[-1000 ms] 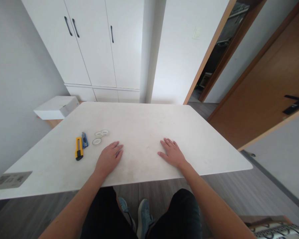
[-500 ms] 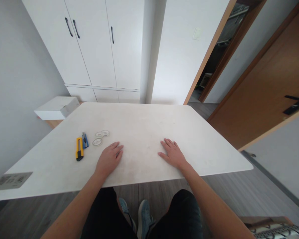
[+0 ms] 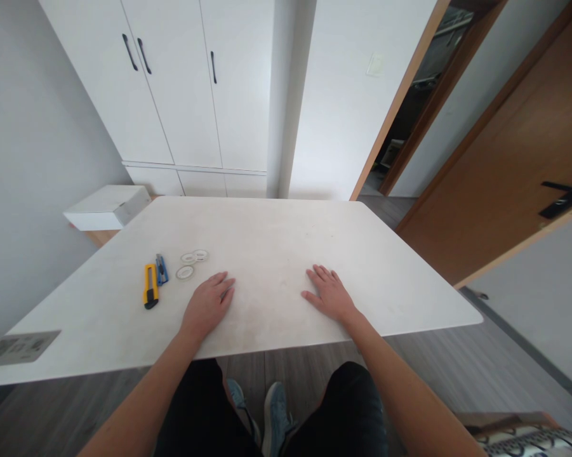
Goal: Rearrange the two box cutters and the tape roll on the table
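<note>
My left hand (image 3: 207,303) lies flat, palm down, on the white table (image 3: 276,235), fingers slightly apart and holding nothing. My right hand (image 3: 329,294) rests flat on the table too, about a forearm's length to the right, empty. To the left of my left hand lie three small clear tape rolls (image 3: 191,262), a small blue cutter (image 3: 160,270) and a yellow utility knife (image 3: 149,285). The nearest tape roll is a short way beyond my left fingertips.
A grey printed sheet (image 3: 19,347) lies at the table's near left corner. A white box (image 3: 107,206) sits beyond the left edge. White cupboards (image 3: 181,82) stand behind, and a brown door (image 3: 514,158) hangs ajar at the right. My legs and shoes show below the table edge.
</note>
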The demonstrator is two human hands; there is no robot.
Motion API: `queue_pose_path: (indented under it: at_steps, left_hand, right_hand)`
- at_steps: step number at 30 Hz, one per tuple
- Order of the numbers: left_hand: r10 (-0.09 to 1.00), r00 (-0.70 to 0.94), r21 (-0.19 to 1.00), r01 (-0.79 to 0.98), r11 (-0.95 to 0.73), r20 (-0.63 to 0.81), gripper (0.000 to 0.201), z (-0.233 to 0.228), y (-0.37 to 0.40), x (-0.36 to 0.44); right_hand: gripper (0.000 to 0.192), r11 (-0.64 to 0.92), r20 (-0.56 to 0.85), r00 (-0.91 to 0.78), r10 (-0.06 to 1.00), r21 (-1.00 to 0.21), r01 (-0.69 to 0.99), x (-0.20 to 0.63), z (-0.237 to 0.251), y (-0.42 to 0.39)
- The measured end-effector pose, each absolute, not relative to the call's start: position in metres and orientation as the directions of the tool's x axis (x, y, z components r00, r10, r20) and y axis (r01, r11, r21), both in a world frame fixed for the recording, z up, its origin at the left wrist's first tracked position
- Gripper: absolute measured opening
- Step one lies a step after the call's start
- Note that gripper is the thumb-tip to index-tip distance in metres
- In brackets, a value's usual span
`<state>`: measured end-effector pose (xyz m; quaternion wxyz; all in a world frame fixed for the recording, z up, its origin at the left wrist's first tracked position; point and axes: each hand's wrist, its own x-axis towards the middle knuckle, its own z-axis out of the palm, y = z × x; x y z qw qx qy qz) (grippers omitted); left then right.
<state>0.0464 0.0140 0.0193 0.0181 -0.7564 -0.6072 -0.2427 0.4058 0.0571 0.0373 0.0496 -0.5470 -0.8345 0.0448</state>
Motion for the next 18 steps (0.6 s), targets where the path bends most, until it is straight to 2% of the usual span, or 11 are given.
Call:
queue_pose_path:
  at_steps: [13, 18]
  left_hand:
    - [0.912, 0.139, 0.275, 0.926, -0.257, 0.386, 0.040, 0.0185, 0.0146, 0.0462]
    - [0.911, 0.152, 0.245, 0.934, -0.260, 0.384, 0.041, 0.0180, 0.0147, 0.0458]
  right_hand:
    - [0.078, 0.406, 0.047, -0.404, 0.914, -0.132, 0.904, 0.4066, 0.0354, 0.0579]
    - [0.079, 0.405, 0.048, -0.403, 0.914, -0.134, 0.904, 0.4071, 0.0349, 0.0580]
